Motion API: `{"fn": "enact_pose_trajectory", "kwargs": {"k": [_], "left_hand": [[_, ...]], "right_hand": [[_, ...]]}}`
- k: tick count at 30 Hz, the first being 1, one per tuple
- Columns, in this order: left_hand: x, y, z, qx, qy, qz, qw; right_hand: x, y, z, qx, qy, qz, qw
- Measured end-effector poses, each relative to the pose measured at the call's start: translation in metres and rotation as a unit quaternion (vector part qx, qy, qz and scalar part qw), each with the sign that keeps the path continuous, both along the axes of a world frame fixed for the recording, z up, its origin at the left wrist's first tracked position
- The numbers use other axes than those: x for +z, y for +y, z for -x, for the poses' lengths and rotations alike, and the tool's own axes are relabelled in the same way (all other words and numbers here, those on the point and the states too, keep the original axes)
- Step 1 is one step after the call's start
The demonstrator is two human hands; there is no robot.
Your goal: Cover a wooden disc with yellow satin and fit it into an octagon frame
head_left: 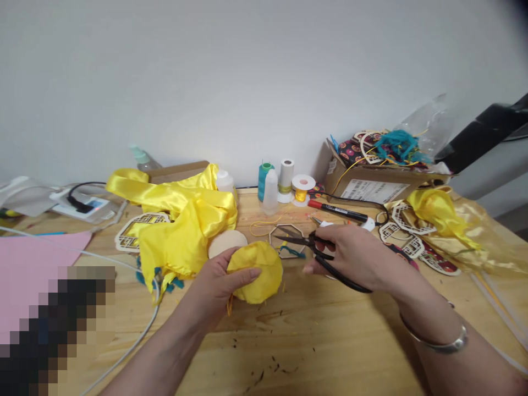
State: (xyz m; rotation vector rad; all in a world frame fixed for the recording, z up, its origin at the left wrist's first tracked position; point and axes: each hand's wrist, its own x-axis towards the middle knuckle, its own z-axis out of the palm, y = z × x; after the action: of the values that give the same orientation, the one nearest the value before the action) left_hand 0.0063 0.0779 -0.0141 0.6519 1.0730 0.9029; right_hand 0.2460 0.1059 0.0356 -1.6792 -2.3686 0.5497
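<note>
A round piece of yellow fabric point(259, 278) is pinched in my left hand point(225, 280), the thumb lying across its face. What backs the fabric is hidden. My right hand point(355, 253) grips black-handled scissors point(313, 245), their dark blades pointing left, above and to the right of the fabric and apart from it. Behind my left hand lies a pale wooden disc point(226, 241). Under the blades rests an octagonal wooden frame point(284, 234) with a bit of teal thread point(292, 252) on it.
Yellow satin point(185, 220) is heaped at the left. Along the wall stand a teal thread spool point(263, 181), a clear bottle point(270, 192) and a yellow thread spool point(303, 190). A cardboard box point(371, 181) and cut-out wooden frames point(402, 239) sit right. A white cable point(144, 324) crosses the left side.
</note>
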Motion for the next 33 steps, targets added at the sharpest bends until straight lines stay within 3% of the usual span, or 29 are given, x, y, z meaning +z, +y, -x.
{"fn": "enact_pose_trajectory", "kwargs": {"k": [20,33], "left_hand": [[-0.004,-0.001,-0.001,-0.010,0.012,-0.002,1.000],[-0.004,-0.003,-0.003,-0.031,-0.006,-0.009,0.999]], "right_hand": [[0.005,-0.005,0.003,0.040,-0.076,-0.016,0.996],[-0.009,-0.004,0.012,0.045,-0.052,-0.041,0.997]]}}
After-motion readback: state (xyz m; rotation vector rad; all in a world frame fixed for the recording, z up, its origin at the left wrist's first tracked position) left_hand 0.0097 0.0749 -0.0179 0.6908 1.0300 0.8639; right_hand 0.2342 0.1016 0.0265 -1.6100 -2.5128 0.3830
